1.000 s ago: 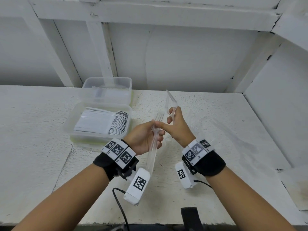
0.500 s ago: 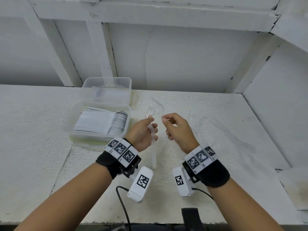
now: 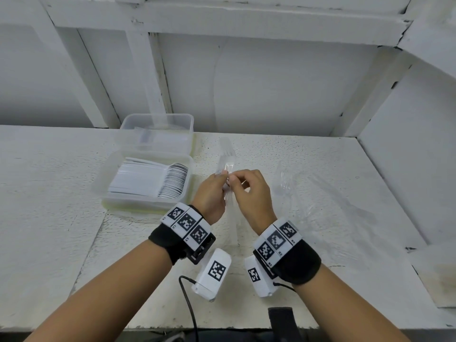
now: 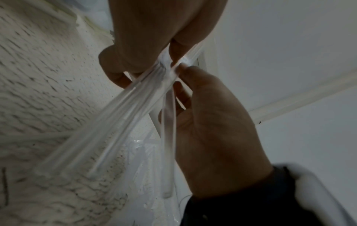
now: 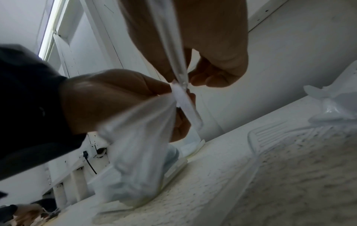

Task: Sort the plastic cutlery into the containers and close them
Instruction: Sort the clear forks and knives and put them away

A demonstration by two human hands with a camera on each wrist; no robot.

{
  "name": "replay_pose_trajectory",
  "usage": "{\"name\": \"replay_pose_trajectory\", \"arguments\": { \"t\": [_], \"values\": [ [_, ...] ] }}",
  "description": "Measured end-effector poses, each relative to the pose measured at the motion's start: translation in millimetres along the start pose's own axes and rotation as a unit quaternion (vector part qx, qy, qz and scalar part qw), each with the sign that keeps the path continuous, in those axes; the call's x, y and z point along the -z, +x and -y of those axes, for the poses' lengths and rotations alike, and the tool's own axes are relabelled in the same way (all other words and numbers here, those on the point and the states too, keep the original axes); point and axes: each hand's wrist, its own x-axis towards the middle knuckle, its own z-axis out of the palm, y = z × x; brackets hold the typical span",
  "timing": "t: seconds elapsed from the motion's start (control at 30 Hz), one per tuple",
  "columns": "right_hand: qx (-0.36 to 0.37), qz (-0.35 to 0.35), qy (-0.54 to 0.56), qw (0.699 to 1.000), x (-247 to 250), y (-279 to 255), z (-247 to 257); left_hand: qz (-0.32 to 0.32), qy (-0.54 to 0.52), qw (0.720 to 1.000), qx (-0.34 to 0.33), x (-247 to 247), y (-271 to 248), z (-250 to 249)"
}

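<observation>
A bundle of clear plastic forks point(image 3: 225, 169) is gripped in my left hand point(image 3: 223, 178) above the table's middle, tines pointing away; the handles point(image 4: 115, 114) fan out below the fingers. My right hand point(image 3: 233, 180) meets it from the right and pinches a single clear fork point(image 5: 173, 45) at the bundle's top. Left of the hands stands an open clear container point(image 3: 103, 191) packed with white spoons point(image 3: 153, 181). Behind that is a second open container point(image 3: 190, 124) with clear cutlery inside, hard to make out.
More clear forks and crumpled clear wrap point(image 3: 286, 183) lie on the white table point(image 3: 49, 218) right of my hands. A white wall with posts rises behind; a side wall closes off the right. A black cable point(image 3: 187, 299) hangs at the front edge.
My right hand came down from holding one fork high, parted from the left, and now pinches at the bundle again. Both hands have shifted slightly away from me.
</observation>
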Motion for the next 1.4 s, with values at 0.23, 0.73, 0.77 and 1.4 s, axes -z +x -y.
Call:
{"name": "replay_pose_trajectory", "arguments": {
  "t": [0.23,0.73,0.77,1.4],
  "values": [
    [-0.042,0.050,0.109,0.992,22.0,14.1,7.8,-0.006,-0.098,0.995,-0.007,2.4,-1.8,-5.7],
    [-0.019,0.121,0.023,0.992,17.2,5.7,-8.0,0.041,-0.173,0.984,0.018,3.5,-5.3,-17.1],
    [-0.011,0.122,0.005,0.992,16.3,5.3,-8.2,0.032,-0.180,0.983,0.017,4.2,-3.6,-16.1],
    [-0.004,0.222,-0.098,0.970,12.0,-0.7,5.9,0.001,-0.163,0.986,0.021,-0.1,-3.3,-18.2]
  ]
}}
